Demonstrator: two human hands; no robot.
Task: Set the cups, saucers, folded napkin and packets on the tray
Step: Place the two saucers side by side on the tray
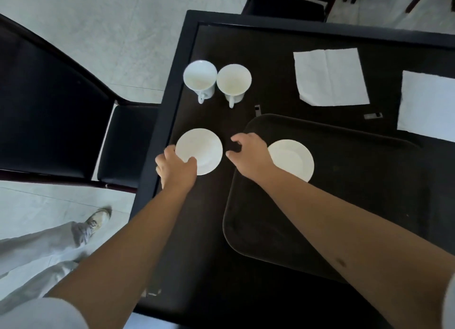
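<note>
Table [246,58]: dark top carrying every item; its left edge runs just beside the left hand.
Tray [344,205]: dark, round-cornered, on the near right part of the table; its left rim passes under the right wrist.
Napkins: one unfolded sheet [331,76] toward the far edge, a second [428,104] at the right edge; both off the tray.
Saucer on tray [294,159]: flat near the tray's far-left corner, partly hidden by the right hand.
Saucer on table [203,149]: between the table's left edge and the tray's left rim, so its path to the tray runs rightward.
Cups [200,76] [234,80]: upright, touching, beside the far left edge; handles toward the viewer.
Left hand [176,167]: nearer hand; thumb over the near rim of the saucer on table, fingers apparently beneath, gripping it.
Right hand [248,154]: empty, fingers loosely curled and spread, above the tray's left rim.
Packets: two small dark strips [257,109] [373,115] beyond the tray's far rim may be these.
</note>
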